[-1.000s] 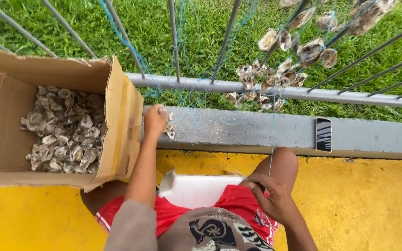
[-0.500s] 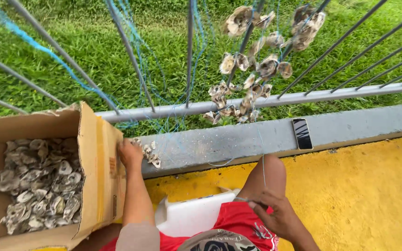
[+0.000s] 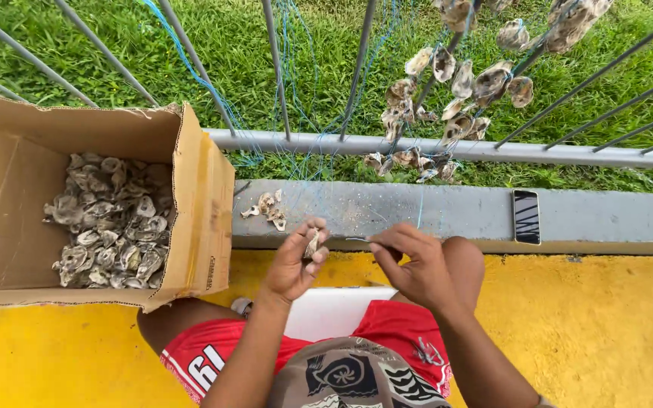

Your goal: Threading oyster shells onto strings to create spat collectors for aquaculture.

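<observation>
Over by the railing, the cardboard box [image 3: 190, 204] is about half full of grey shells [image 3: 107, 223]. Left hand [image 3: 296, 261] has its fingers pinched on one shell [image 3: 312, 244], right hand [image 3: 413, 264] fingers closed on a thin needle [image 3: 358, 239], both just above the concrete ledge [image 3: 455, 211].

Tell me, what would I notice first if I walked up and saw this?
Probably the open brown cardboard box at the left, heaped with rough grey oyster shells. Next, bunches of pale shells strung on thin blue line dangle from the grey metal railing over green grass at the upper right. In the middle, above the yellow floor, the left hand pinches one small shell while the right hand holds something thin toward it.
</observation>
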